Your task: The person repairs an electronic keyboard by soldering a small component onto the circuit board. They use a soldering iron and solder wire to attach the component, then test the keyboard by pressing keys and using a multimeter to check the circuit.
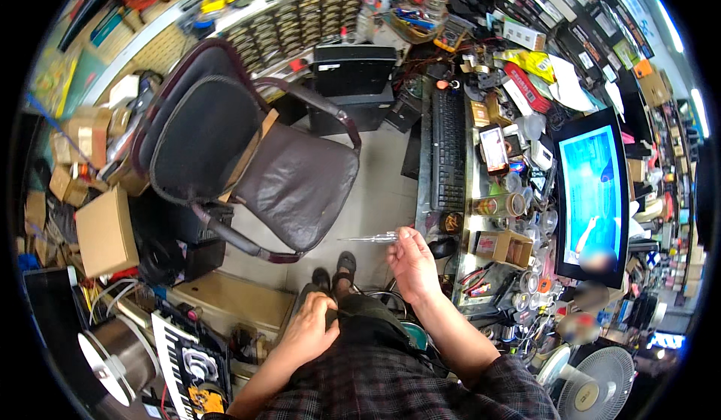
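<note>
Out in front of my body, my right hand is closed around the clear handle of a slim screwdriver. Its thin shaft points left, toward the chair, above the floor. My left hand is lower and to the left, against my dark trousers at the thigh. The fingers of that hand are curled, and what lies inside them, if anything, is hidden. A dark office chair with armrests stands beyond both hands.
On the right, a cluttered bench carries a black keyboard, a mouse, a small open carton and a lit monitor. A fan stands at lower right. Cardboard boxes and a piano keyboard crowd the left.
</note>
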Demonstrator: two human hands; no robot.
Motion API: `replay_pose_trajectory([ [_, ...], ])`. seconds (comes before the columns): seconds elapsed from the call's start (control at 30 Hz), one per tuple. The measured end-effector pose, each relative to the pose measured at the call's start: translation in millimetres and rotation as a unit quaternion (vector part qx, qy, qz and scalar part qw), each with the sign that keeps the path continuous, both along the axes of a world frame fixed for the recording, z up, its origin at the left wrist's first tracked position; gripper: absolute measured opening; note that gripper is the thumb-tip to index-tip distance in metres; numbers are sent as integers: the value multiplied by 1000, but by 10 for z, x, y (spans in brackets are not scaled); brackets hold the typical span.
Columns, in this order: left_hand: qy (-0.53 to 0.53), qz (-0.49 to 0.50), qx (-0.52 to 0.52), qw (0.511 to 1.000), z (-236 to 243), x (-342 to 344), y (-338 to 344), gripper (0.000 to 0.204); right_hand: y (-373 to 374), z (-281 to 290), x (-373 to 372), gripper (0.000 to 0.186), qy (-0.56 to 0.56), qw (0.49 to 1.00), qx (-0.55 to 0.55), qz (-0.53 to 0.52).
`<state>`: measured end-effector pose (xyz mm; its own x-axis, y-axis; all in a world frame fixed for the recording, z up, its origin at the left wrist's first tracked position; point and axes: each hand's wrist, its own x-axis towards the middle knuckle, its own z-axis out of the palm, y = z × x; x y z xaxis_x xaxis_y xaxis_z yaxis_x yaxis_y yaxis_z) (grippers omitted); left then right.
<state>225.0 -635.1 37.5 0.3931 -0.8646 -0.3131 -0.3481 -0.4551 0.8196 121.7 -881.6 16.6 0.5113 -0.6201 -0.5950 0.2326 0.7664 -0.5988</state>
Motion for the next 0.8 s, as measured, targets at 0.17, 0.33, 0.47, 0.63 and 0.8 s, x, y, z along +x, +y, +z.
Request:
replay_pose_trajectory([
  [0.17, -33, -81, 130, 988, -294, 326, -224, 48, -236, -177, 237, 14, 54, 993, 97, 28],
  [0.33, -2, -46, 201, 979, -527, 777, -330, 47, -589, -34, 761, 22, 14, 988, 107, 106],
  [0.47, -27, -78, 233, 969, -612, 1246, -557, 50, -1076, 498, 1286, 28, 23, 990, 18, 137],
  [0.63, -131, -111, 235, 957, -701, 2070, -939, 43, -1802, 491, 1668, 33, 16, 993, -2, 115],
  [0.8, -98, 164, 114, 975, -441, 2646, -1544, 38, -2696, 74, 2112, 25, 63, 994, -16, 88],
])
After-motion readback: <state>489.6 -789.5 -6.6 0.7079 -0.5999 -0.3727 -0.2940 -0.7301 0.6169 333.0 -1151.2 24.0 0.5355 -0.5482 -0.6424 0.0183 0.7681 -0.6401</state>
